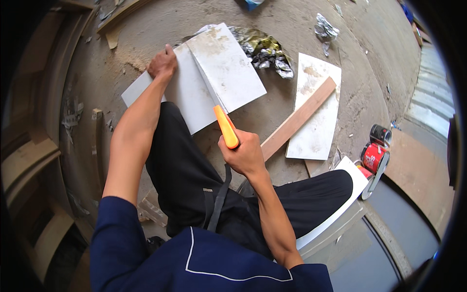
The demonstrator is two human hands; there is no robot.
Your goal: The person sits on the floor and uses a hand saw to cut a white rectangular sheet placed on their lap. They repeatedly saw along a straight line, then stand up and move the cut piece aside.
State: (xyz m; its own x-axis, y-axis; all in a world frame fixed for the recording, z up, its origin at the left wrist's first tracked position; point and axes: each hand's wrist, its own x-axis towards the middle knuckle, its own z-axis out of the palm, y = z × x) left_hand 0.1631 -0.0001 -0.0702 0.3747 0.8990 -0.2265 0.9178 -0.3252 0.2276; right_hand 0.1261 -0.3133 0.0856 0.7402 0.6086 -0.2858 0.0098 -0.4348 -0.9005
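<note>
My left hand [163,64] is at the far left edge of a dirty white board [187,87], with its fingers curled over that edge. A dark, slanting line divides this board from a stained white section [228,65] on its right. My right hand [244,152] is closed round an orange-handled tool [225,127]. The tool's far tip meets the near end of the dividing line; I cannot make out its blade. My left knee, in black trousers [175,146], is against the near edge of the board.
Right of the board, a reddish wooden strip [301,117] lies across another white panel [316,136]. Crumpled foil [272,58] sits behind the board, with another foil scrap [326,30] farther right. Red cans [373,155] stand at the right. Wooden frames [34,165] line the left side.
</note>
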